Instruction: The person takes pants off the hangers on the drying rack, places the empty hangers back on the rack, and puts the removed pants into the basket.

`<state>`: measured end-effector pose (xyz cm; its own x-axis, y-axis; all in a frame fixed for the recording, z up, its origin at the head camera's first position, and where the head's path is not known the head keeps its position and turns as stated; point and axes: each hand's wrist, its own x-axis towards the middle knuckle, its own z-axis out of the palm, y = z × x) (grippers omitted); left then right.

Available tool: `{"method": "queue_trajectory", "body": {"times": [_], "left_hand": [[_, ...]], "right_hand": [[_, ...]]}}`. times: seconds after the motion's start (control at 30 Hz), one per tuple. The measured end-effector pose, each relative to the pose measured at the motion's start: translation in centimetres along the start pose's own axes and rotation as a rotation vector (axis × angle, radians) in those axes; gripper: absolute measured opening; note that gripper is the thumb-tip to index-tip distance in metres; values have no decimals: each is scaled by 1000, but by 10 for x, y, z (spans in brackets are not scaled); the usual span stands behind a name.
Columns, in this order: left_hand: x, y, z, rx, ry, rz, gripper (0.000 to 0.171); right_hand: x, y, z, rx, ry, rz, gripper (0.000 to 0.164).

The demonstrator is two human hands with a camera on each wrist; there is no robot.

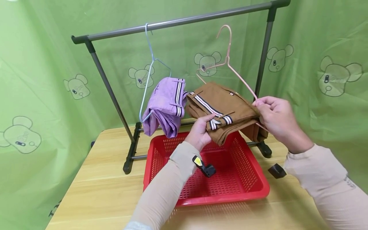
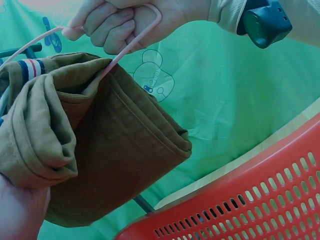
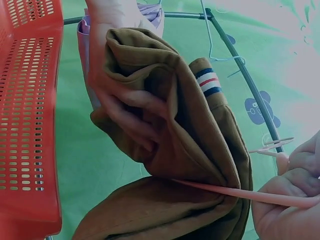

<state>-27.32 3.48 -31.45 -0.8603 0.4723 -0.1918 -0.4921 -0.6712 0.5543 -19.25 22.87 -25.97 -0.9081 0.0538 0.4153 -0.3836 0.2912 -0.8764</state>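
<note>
Folded brown trousers (image 1: 221,99) with a striped waistband lie over the lower bar of a pink hanger (image 1: 241,78). My left hand (image 1: 199,131) grips the waistband side, thumb on top and fingers underneath, as the right wrist view shows. With curled fingers my right hand (image 1: 277,118) holds the hanger at its right corner. One folded part of the trousers (image 2: 125,150) hangs below the bar in the left wrist view. The pink hook stands free, apart from the rail. Left of these, purple trousers (image 1: 165,99) hang on a blue hanger (image 1: 149,70) hooked on the rail.
The grey rail (image 1: 184,21) of a metal rack spans above the hands. A red perforated basket (image 1: 224,202) stands below them on the wooden table (image 1: 109,182). Behind is a green curtain (image 1: 178,48) with bear outlines. Each wrist wears a black camera mount (image 1: 207,169).
</note>
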Motion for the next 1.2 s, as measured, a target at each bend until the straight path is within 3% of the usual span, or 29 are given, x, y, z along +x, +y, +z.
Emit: {"method": "queue_trajectory", "body": {"times": [0.83, 1.2], "left_hand": [[4, -3, 5, -90, -122, 65, 11], [7, -6, 10, -61, -134, 84, 14]], "right_hand": [[-1, 7, -4, -110, 46, -8, 20], [0, 15, -10, -119, 49, -2, 23]]}}
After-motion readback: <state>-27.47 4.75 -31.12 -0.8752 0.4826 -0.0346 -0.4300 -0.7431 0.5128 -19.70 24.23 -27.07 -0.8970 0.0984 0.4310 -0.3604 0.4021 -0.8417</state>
